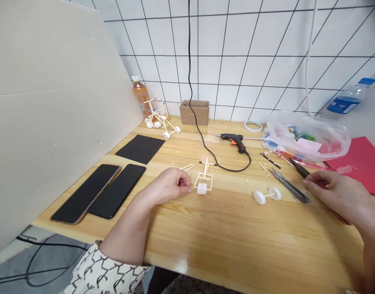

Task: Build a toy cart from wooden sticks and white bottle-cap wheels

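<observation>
My left hand (pixel 171 185) rests on the table with its fingers curled in and nothing visible in them. Just right of its fingertips lies a small frame of thin wooden sticks (pixel 205 175), with a white block (pixel 202 188) at its near end. My right hand (pixel 334 188) is at the right, thumb and fingers pinched together beside a long dark tool (pixel 299 167) that runs partly under the hand. Whether the fingers grip it is hidden. Grey thread snips (pixel 289 187) lie left of that hand. Further left stands a pair of white wheels (pixel 260 197) joined by a stick.
A black glue gun (pixel 233 139) trails its cord across the table. Behind are a cardboard box (pixel 195 112), a stick model (pixel 158 118), a drink bottle (pixel 140 94) and a tape roll (pixel 252 126). Two phones (pixel 118 192) lie left; a plastic bag (pixel 309 136) and red card (pixel 365 163) right.
</observation>
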Demonstrator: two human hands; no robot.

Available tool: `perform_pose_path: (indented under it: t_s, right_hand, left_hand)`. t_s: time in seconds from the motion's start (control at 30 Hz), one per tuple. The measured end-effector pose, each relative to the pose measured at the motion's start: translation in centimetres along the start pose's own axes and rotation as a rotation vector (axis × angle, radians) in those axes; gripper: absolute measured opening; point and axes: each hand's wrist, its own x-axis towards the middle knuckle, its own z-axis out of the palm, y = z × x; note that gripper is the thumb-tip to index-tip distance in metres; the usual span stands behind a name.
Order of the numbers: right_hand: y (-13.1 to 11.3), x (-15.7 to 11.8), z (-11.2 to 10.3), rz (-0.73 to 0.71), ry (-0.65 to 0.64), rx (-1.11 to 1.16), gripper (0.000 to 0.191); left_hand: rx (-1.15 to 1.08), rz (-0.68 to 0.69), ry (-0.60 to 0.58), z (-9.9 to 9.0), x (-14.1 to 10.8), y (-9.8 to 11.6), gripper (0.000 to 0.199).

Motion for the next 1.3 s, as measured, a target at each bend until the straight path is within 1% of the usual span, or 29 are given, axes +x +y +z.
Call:
perform_pose_path:
  t_s: [0.07,0.17,0.2,0.3,0.43,0.53,0.6,0.67,0.73,0.8,0.87,0.93,1.03,1.17,1.23,1.3]
  right_hand:
    - [0.1,0.1,0.5,-0.001,-0.042,-0.031,0.018]
    - [0.5,0.5,1.8,-0.106,-0.131,-0.074,0.031]
    - [0.5,0.6,2.3,-0.137,-0.159,-0.099,0.032]
    - [0.5,0.8,3.6,-0.202,-0.216,-0.176,0.026]
    - [0.7,1.2,4.6,-0.268,-0.228,-0.201,0.015]
    - [0.6,1.3,4.6,-0.255,-0.226,-0.195,0.012]
    - [0.3,1.2,4.3,-0.213,-0.225,-0.19,0.011]
    - [-0.2,0.8,3.8,-0.169,-0.215,-0.173,0.012]
    - [-0.5,0.3,3.3,-0.145,-0.192,-0.121,0.011]
    - [-0.7,-0.2,2.9,-0.15,-0.168,-0.032,0.009]
    - [-0.7,-0.5,2.7,-0.168,-0.147,0.105,0.01]
    - [-0.7,-0.9,2.7,-0.209,-0.138,0.263,0.016]
    - [-1.3,-1.8,2.5,-0.255,-0.181,0.457,0.026]
    - [-2.8,-3.4,2.0,-0.217,-0.276,0.609,0.033]
    - [-3.7,-4.2,2.1,-0.224,-0.286,0.668,0.034]
    - [-4.5,-4.9,2.5,-0.238,-0.292,0.743,0.039]
  left_hand:
    - [-0.003,-0.005,-0.006,0.0,0.0,0.0,0.019]
    - [-0.002,-0.016,-0.001,-0.1,0.0,0.1,0.018]
    - [-0.01,-0.02,0.004,-0.1,0.0,0.1,0.017]
    - [-0.065,-0.025,0.026,-0.2,-0.2,0.3,0.016]
    - [-0.196,-0.054,0.051,0.2,-0.5,0.4,0.016]
    - [-0.334,-0.051,0.082,1.0,-0.7,0.6,0.019]
    - [-0.426,-0.033,0.148,1.8,-0.8,1.0,0.023]
    - [-0.479,-0.046,0.189,2.5,-0.8,1.5,0.025]
    - [-0.517,-0.072,0.226,3.2,-0.8,1.9,0.03]
    - [-0.573,-0.086,0.256,3.7,-0.8,2.2,0.033]
    - [-0.648,-0.095,0.273,4.0,-0.8,2.4,0.035]
    - [-0.716,-0.106,0.282,4.2,-0.8,2.5,0.037]
    - [-0.778,-0.134,0.298,4.5,-0.8,2.8,0.034]
    - [-0.823,-0.173,0.316,4.7,-0.5,2.9,0.027]
    - [-0.854,-0.181,0.315,4.7,-0.3,2.8,0.024]
    - [-0.883,-0.182,0.319,4.8,-0.2,2.7,0.02]
